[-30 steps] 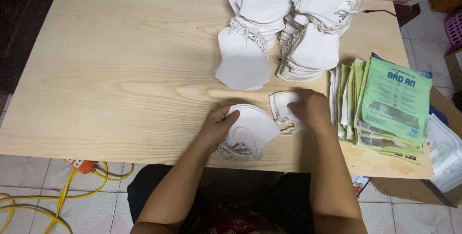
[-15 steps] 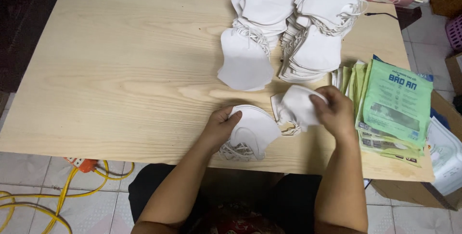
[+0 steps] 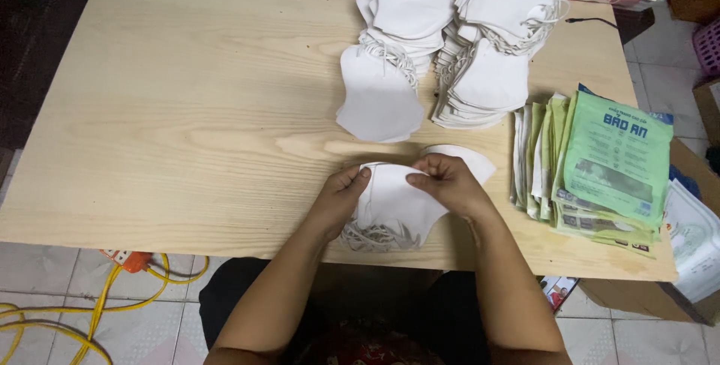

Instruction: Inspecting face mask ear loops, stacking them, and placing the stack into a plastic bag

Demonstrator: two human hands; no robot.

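My left hand (image 3: 339, 197) and my right hand (image 3: 444, 183) both pinch the top edge of a white fabric face mask (image 3: 394, 206) lying near the front edge of the wooden table (image 3: 187, 110). Its elastic loops (image 3: 379, 239) bunch below it. A second white mask (image 3: 469, 160) peeks out behind my right hand. Two tall stacks of white masks (image 3: 397, 42) (image 3: 495, 57) lie further back.
A pile of green printed packets (image 3: 611, 166) lies at the table's right side, fanned out. Yellow cable and an orange plug (image 3: 131, 264) lie on the tiled floor at left. Clear plastic packaging (image 3: 694, 237) sits beyond the right edge.
My right hand came back from the right with a mask and now meets the left hand over the mask in front of me; both hands grip its top edge.
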